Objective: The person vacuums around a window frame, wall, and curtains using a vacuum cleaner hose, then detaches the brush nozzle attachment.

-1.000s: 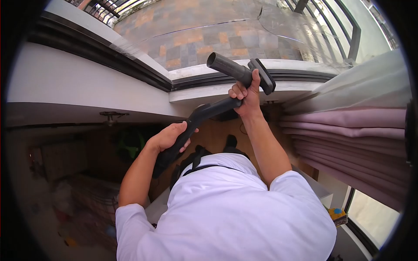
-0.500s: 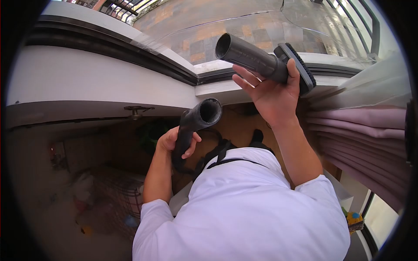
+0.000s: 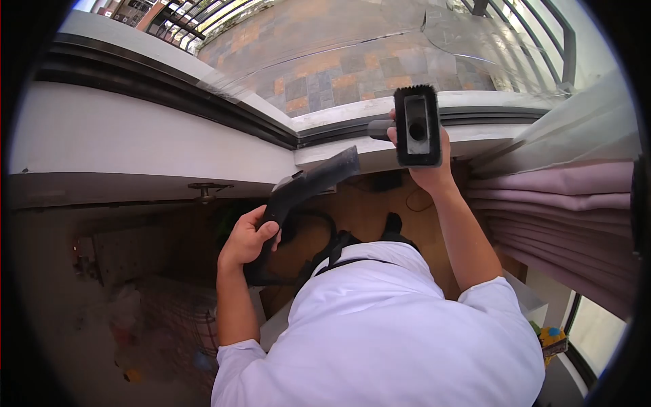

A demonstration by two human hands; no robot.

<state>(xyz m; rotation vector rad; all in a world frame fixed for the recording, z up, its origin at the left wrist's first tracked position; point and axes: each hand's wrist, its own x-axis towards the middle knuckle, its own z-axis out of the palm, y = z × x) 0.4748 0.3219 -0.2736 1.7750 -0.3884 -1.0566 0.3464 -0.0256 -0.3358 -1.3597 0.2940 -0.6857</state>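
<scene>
My left hand (image 3: pixel 249 237) is wrapped round the black vacuum hose handle (image 3: pixel 298 188), whose free end points up and to the right. My right hand (image 3: pixel 434 166) holds a dark brush nozzle (image 3: pixel 417 127) by its tube, and the rectangular bristled face with a round hole is turned toward the camera. Part of the grey tube (image 3: pixel 378 129) sticks out to the left behind my right fingers. Handle and nozzle are apart from each other. The nozzle hides some of my right fingers.
Ahead run the dark window tracks (image 3: pixel 319 136) and a white sill (image 3: pixel 325 151), with a tiled floor outside. Pink curtains (image 3: pixel 563 186) hang at the right. A latch (image 3: pixel 205 190) sits on the left frame. A dark hose (image 3: pixel 325 220) curves below.
The nozzle has come off the handle and turned so its bristles face the camera. My right fingers opened, then closed round its tube. The handle's end swung from facing the camera toward the upper right.
</scene>
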